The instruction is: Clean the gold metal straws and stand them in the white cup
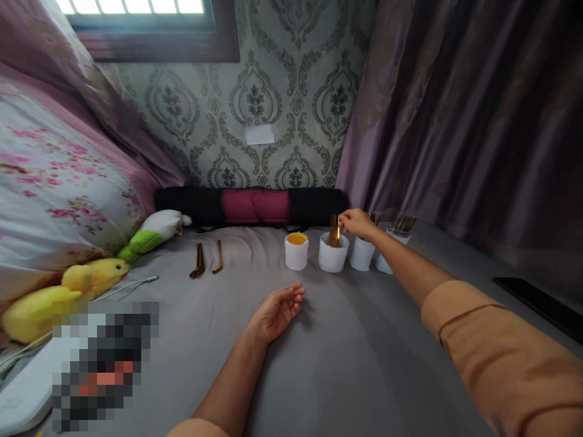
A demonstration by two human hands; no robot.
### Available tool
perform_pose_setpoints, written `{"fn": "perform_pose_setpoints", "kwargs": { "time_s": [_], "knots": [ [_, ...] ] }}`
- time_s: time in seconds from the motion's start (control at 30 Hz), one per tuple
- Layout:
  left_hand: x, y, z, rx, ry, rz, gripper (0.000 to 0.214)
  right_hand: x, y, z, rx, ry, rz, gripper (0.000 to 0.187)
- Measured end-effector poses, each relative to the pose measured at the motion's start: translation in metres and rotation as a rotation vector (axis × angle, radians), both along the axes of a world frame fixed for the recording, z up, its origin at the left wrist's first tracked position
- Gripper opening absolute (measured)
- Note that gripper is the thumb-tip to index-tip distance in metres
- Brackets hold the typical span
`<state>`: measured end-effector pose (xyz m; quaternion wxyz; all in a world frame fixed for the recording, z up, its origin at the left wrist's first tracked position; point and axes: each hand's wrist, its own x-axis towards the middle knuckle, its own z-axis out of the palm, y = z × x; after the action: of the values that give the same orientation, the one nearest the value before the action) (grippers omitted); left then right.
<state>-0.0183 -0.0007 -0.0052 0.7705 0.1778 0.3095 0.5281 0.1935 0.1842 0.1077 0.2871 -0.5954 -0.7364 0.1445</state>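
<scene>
Left hand lies loose on the grey bed, palm up, fingers half curled, gripping nothing. Out to its left, two bent gold pieces rest side by side on the sheet, apart from each other. Two plush toys sit at the bed's left edge, one yellow, one green and white.

Now the row: four white cups in a line. The first cup shows orange at its mouth. The second cup holds a bundle of gold sticks, too tight to count. The fourth cup carries several darker handles.

Right hand is up over that second cup, thumb and fingertips pinching a slim gold piece upright at the rim. Going in or coming out? Cannot tell. Either way the step is at that cup, and it calls for a straight vertical line so the light cup stays put on soft bedding.

Behind the row, one black-and-maroon bolster lies along the wall.
</scene>
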Motion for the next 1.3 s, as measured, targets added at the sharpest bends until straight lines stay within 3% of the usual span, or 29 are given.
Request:
{"fn": "perform_pose_setpoints", "kwargs": {
  "time_s": [1.3],
  "knots": [
    [-0.0007,0.0005,-0.0001,0.005,0.004,0.003,0.018,0.0032,-0.0047,0.0039,0.011,-0.099,-0.048,0.018]
  ]
}}
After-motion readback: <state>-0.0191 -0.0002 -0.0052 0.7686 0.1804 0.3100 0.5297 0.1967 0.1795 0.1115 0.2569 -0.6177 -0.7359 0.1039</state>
